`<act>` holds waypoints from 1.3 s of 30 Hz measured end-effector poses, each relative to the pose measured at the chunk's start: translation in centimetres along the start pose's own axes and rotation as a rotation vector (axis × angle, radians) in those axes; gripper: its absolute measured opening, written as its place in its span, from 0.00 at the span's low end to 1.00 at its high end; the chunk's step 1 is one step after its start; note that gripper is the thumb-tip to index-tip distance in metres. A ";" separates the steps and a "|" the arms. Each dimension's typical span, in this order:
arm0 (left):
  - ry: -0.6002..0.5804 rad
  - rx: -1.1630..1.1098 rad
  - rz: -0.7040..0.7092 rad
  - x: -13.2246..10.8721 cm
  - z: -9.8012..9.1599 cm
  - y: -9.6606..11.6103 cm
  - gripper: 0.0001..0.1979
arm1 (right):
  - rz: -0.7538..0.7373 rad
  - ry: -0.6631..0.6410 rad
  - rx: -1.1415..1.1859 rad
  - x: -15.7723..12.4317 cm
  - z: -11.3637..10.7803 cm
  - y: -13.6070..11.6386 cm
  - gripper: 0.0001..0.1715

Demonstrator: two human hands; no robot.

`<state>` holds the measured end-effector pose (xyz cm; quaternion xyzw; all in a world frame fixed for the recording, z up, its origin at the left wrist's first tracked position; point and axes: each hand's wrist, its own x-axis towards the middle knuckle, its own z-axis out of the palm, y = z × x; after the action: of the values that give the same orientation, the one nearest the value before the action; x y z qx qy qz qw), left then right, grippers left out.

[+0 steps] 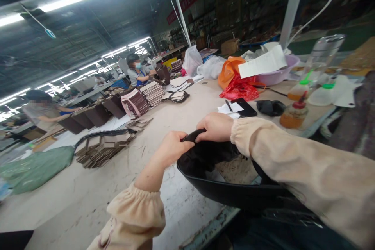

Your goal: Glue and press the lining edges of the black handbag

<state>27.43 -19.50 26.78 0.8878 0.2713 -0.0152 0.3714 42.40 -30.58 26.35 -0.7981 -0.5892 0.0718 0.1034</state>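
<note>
A black bag (231, 195) with a soft dark lining lies at the table's near edge, its wide mouth tipped up toward me. Through the opening shows a patch of bare table surface. My left hand (170, 150) pinches the bag's far left rim between thumb and fingers. Close beside it, my right hand (216, 127) grips the same rim, fingers curled over the edge. The two hands are a short distance apart, and the right forearm in its beige sleeve crosses over the bag's right part, hiding some of it.
Behind the hands lie a black phone (245, 107), white paper, a red plastic bag (240, 89) and a purple basin (278, 73). Bottles of amber liquid (293, 115) stand at right. Stacked brown pieces (104, 148) and green plastic (38, 168) lie left; co-workers (137, 70) sit beyond.
</note>
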 end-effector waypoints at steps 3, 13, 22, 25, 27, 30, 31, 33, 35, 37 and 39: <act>0.017 -0.012 0.029 -0.1 0.0 -0.2 0.14 | 0.012 -0.016 0.020 0.4 -0.2 0.1 0.20; 0.170 0.138 0.112 0.0 0.2 0.7 0.14 | -0.031 0.009 0.001 0.6 0.0 0.1 0.20; 0.199 0.118 0.079 0.4 0.2 0.5 0.10 | -0.224 0.068 0.101 0.6 0.2 1.4 0.24; 0.207 0.082 0.052 0.6 0.3 0.4 0.10 | -0.250 0.087 0.105 0.6 0.1 1.4 0.22; 0.211 0.088 0.053 0.7 0.2 0.3 0.10 | -0.227 0.097 0.054 0.5 0.1 1.2 0.20; 0.210 0.080 0.051 0.8 0.1 0.4 0.10 | -0.194 0.123 0.015 0.4 0.2 1.1 0.18; 0.204 0.075 0.053 0.8 0.1 0.4 0.11 | -0.184 0.129 0.008 0.5 0.3 1.1 0.19; 0.163 0.028 0.068 0.6 0.2 0.4 0.12 | -0.172 0.131 -0.003 0.5 0.4 1.3 0.21; 0.117 -0.089 0.097 0.3 0.3 0.5 0.15 | -0.183 0.130 -0.004 0.4 0.4 1.5 0.22; 0.118 -0.213 0.119 0.0 0.4 0.5 0.18 | -0.210 0.135 0.001 0.3 0.4 1.6 0.23; 0.171 -0.236 0.112 -0.3 0.6 0.4 0.18 | -0.233 0.145 0.008 0.0 0.2 1.6 0.22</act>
<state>27.50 -20.25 26.68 0.8498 0.2518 0.1134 0.4489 43.86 -30.98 25.73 -0.7270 -0.6685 0.0041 0.1565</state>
